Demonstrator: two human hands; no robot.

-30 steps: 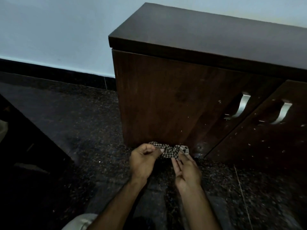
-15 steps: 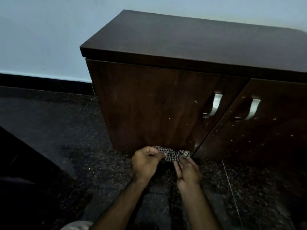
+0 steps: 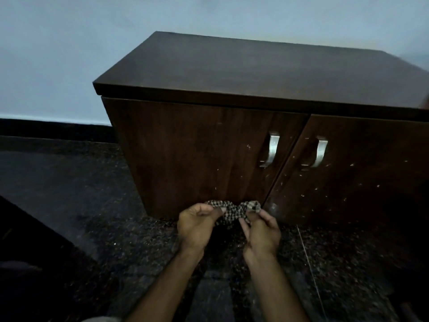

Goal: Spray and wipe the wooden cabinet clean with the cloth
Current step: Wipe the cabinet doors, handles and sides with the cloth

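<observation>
You held the cloth (image 3: 234,212) bunched between both hands at the lower centre of the frame, just in front of the bottom edge of the cabinet (image 3: 232,126). Your left hand (image 3: 197,225) was curled around the cloth's left end, and your right hand (image 3: 261,233) pinched its right end with the fingertips. The checked cloth sagged in a crumpled band between them. The dark wooden cabinet filled the centre and right of the frame, both doors shut, two metal handles (image 3: 270,149) side by side at centre right. Pale specks dotted the doors. Below lay a dark speckled floor (image 3: 92,205).
</observation>
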